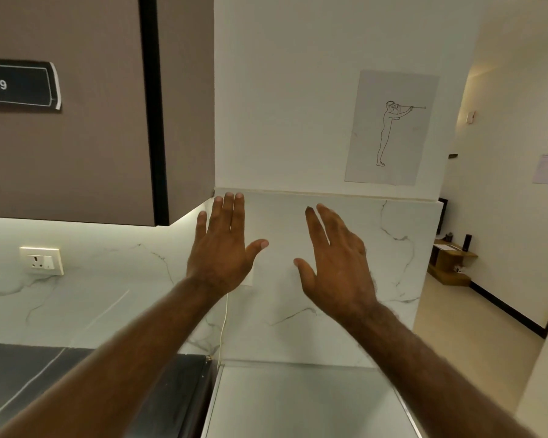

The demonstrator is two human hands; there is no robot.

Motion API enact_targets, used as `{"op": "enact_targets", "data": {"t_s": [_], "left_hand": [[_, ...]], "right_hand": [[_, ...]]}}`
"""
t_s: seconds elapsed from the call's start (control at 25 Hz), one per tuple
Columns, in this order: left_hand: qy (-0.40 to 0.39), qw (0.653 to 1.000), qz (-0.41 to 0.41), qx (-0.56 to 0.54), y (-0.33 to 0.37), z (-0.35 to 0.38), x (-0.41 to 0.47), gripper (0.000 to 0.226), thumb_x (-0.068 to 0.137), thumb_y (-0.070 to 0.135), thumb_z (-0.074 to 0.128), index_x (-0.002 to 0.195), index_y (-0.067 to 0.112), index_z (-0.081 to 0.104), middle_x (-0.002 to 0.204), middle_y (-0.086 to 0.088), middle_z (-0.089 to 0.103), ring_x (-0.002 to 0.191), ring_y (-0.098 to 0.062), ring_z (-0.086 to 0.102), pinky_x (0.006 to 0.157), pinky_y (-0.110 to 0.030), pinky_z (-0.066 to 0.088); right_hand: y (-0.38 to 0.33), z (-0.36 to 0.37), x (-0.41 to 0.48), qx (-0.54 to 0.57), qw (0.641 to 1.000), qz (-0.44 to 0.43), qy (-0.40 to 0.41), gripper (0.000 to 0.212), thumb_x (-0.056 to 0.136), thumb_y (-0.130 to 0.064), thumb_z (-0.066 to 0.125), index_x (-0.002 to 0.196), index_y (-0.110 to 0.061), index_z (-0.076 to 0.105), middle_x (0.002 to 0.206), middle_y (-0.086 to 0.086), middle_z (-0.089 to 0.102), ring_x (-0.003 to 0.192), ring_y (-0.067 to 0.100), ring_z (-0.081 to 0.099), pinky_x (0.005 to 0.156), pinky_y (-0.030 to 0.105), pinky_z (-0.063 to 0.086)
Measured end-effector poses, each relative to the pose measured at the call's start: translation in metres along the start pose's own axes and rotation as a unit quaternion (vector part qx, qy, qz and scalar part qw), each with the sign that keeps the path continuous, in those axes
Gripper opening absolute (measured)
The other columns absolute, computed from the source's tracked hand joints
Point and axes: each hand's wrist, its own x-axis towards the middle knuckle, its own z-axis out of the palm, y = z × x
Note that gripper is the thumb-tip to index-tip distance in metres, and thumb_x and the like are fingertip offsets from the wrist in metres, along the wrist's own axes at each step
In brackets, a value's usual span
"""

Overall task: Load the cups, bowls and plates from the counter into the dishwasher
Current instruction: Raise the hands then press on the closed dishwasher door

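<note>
Both arms reach forward at chest height in front of the marble wall. My left hand (223, 245) is held up with straight, spread fingers and holds nothing. My right hand (336, 263) is beside it, fingers straight and empty too. Neither hand touches anything. No cup, bowl or plate is in view. A white flat-topped appliance (304, 403) sits below my hands at the bottom middle; I cannot tell whether it is the dishwasher.
A dark counter (76, 374) lies at the lower left. A brown wall cabinet (76, 137) hangs above it. A wall socket (41, 260) sits on the marble backsplash, and a thin white cable (223, 324) runs down. A doorway to another room opens at the right.
</note>
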Motion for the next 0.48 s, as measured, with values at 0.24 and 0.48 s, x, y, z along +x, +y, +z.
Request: {"op": "enact_targets", "data": {"t_s": [0.24, 0.48], "left_hand": [[0.031, 0.999, -0.015, 0.024, 0.037, -0.059, -0.031, 0.096, 0.090, 0.079, 0.008, 0.162, 0.017, -0.012, 0.171, -0.005, -0.011, 0.158, -0.027, -0.008, 0.127, -0.052, 0.000], [0.063, 0.996, -0.026, 0.053, 0.073, -0.143, -0.082, 0.094, 0.095, 0.075, 0.016, 0.162, 0.015, -0.009, 0.171, -0.007, -0.009, 0.158, -0.027, -0.007, 0.127, -0.051, 0.001]], "right_hand": [[-0.012, -0.060, -0.030, -0.014, 1.000, -0.002, 0.021, 0.090, 0.096, -0.046, 0.058, 0.161, -0.021, 0.001, 0.169, 0.006, 0.004, 0.154, 0.027, 0.012, 0.120, 0.050, 0.019], [-0.012, -0.138, -0.081, -0.028, 0.998, -0.012, 0.053, 0.089, 0.094, -0.045, 0.060, 0.160, -0.020, 0.006, 0.169, 0.007, 0.003, 0.154, 0.028, 0.011, 0.120, 0.054, 0.019]]}}
